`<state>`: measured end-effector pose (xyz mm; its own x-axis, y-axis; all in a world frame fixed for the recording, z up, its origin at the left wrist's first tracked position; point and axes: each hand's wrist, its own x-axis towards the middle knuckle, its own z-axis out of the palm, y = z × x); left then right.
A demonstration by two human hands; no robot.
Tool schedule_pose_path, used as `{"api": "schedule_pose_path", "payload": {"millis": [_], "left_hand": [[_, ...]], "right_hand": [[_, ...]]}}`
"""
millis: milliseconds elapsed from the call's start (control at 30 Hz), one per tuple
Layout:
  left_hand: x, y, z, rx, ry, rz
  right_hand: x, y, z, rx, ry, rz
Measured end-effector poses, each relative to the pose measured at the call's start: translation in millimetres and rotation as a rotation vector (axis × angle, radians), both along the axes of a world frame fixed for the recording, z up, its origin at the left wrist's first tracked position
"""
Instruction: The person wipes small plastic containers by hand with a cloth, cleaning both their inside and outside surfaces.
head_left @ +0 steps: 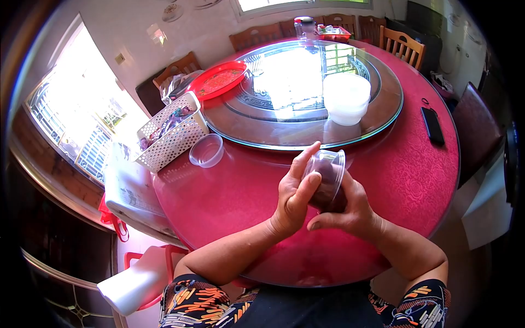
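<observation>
A clear plastic cup (330,174) with dark contents is held tilted above the red table (219,213), near its front. My left hand (297,191) grips the cup from the left, thumb and fingers against its side. On the right, my right hand (353,208) wraps round the cup's lower side and hides part of it. Further left on the table stands an open clear round container (206,151). Beyond my hands, a stack of white translucent bowls (346,98) rests on the glass turntable (262,128).
A white perforated basket (174,139) with purple wrapped items stands at the left, beside a red tray (217,81). A black phone (432,126) lies near the right edge. Jars (304,27) and a red box (333,36) are at the back. Wooden chairs (403,46) surround the table.
</observation>
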<state>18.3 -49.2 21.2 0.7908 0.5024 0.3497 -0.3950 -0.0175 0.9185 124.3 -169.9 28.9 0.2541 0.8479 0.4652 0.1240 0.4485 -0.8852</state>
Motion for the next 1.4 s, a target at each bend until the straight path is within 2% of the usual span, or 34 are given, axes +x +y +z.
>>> {"api": "schedule_pose_path", "payload": {"millis": [67, 100, 200, 267, 333, 400, 533, 567, 600, 633, 667, 733, 800, 900, 1100, 1200, 1400], "left_hand": [[0, 0, 5, -0.082, 0.044, -0.014], [-1, 2, 8, -0.119, 0.088, -0.024], [6, 7, -1, -0.33, 0.17, -0.034], [8, 9, -6, -0.555, 0.247, -0.09], [8, 5, 2, -0.56, 0.253, -0.08], [6, 3, 4, -0.513, 0.262, -0.068], [6, 6, -3, -0.025, 0.111, 0.029], [5, 10, -4, 0.111, 0.071, 0.056], [4, 12, -4, 0.247, 0.031, 0.083], [4, 12, -2, 0.25, -0.027, 0.015], [3, 13, 1, 0.409, -0.037, 0.032], [2, 11, 1, 0.482, -0.051, 0.043], [2, 9, 0, 0.405, -0.064, 0.037], [-5, 5, 4, 0.145, -0.036, -0.019], [-8, 7, 8, 0.008, -0.016, -0.066], [-9, 6, 10, -0.043, 0.015, -0.088], [6, 13, -3, -0.229, 0.136, -0.118]], "right_hand": [[10, -2, -3, -0.009, -0.426, -0.101], [8, -3, 0, -0.015, -0.497, -0.131], [10, 6, -7, 0.136, -0.956, -0.343], [7, 6, -10, 0.079, -0.951, -0.368], [8, 3, -8, 0.032, -0.919, -0.358], [10, 1, -6, -0.058, -0.6, -0.245], [7, 0, 3, -0.15, 0.127, -0.006], [9, -6, 14, -0.259, 0.29, 0.037], [12, -9, 22, -0.333, 0.386, 0.066], [14, -9, 24, -0.3, 0.471, 0.091], [16, -9, 26, -0.266, 0.556, 0.117], [17, -7, 28, -0.182, 0.625, 0.171], [14, -7, 24, -0.172, 0.604, 0.172], [17, -10, 20, -0.263, 0.475, 0.274], [17, -6, 9, -0.216, 0.192, 0.283], [22, -1, 4, -0.056, -0.194, 0.216], [15, 3, -3, -0.031, -0.974, -0.175]]}}
